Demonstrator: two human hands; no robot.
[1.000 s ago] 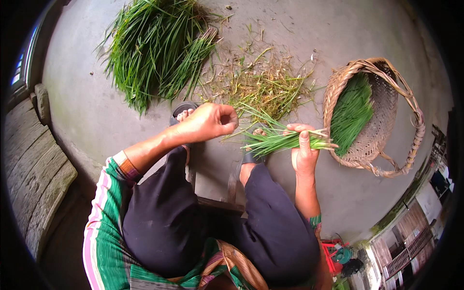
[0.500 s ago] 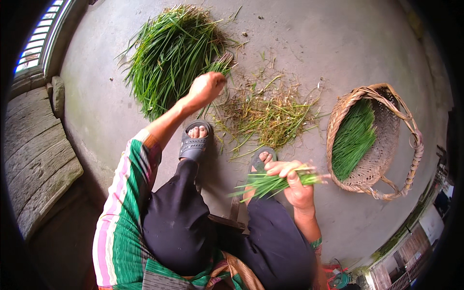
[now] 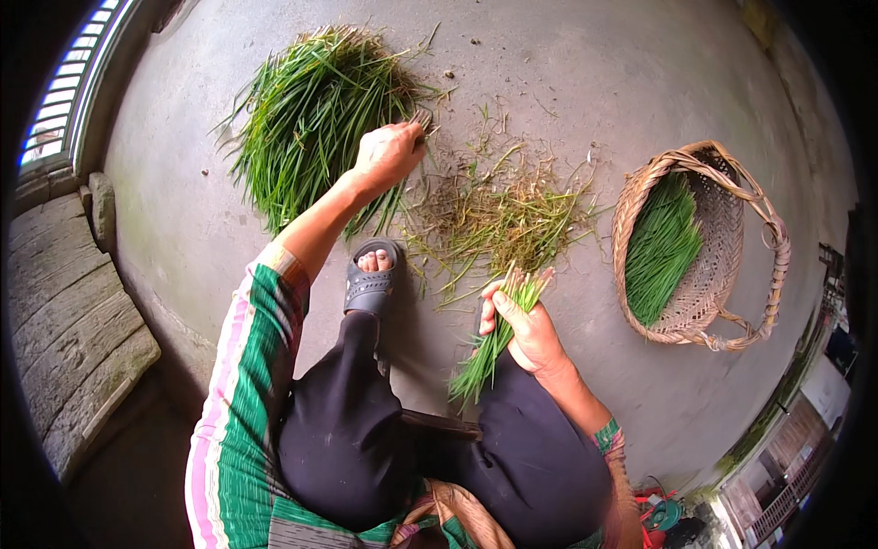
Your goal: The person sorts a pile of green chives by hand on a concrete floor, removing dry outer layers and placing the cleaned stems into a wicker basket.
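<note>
Spread across most of the frame: a grey floor [image 3: 677, 82], serving, by the look of it, for picking over green stalks, probably at the step of drawing more from the supply. Upper left on that floor: a large heap of green stalks [image 3: 306, 128], right beside and partly behind the left hand [image 3: 389, 156]. Toward the right edge: a woven basket [image 3: 722, 252] with an arched handle, holding a layer of cut greens [image 3: 660, 252] along its left part, well apart from the left hand and nearer to the right. Between heap and basket: a loose litter of yellowish and brown scraps [image 3: 517, 215], above the right hand [image 3: 532, 337] in the frame. Lower centre: that right hand, clasping a slim bunch of stalks [image 3: 497, 339], thumb pressed on it, pale ends up, green tips down toward the thigh. At the heap's right edge: the left hand, fingers curled in beside a small cluster of pale stalk ends [image 3: 422, 119]; impossible to tell about any grip on them. For the next move, likely calls for a light pinch near those ends and a clean pull, without loosening the right hand's clasp.
</note>
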